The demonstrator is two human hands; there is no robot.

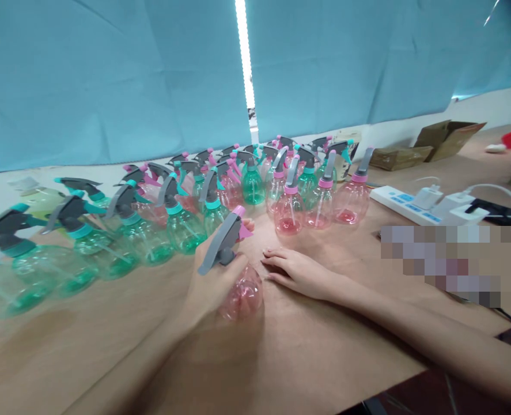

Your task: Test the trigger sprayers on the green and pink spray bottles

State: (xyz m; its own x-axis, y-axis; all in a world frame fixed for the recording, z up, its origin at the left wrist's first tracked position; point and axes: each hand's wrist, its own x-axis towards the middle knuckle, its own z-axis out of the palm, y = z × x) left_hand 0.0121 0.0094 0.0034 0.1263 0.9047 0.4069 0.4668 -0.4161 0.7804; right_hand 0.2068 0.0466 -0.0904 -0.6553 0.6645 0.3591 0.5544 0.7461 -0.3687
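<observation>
My left hand is wrapped round the neck of a clear pink spray bottle with a grey and pink trigger head. The bottle stands about upright near the middle of the table. To its right, my right hand rests on the tabletop, palm down with fingers stretched out, holding nothing. Beyond that hand stand several pink spray bottles with grey heads. A row of green spray bottles with teal collars runs from behind my left hand to the left edge.
More green and pink bottles crowd the back of the brown table. On the right lies a white power strip with plugs and cables, near a blurred-out patch. Behind it is an open cardboard box. A blue sheet hangs at the back.
</observation>
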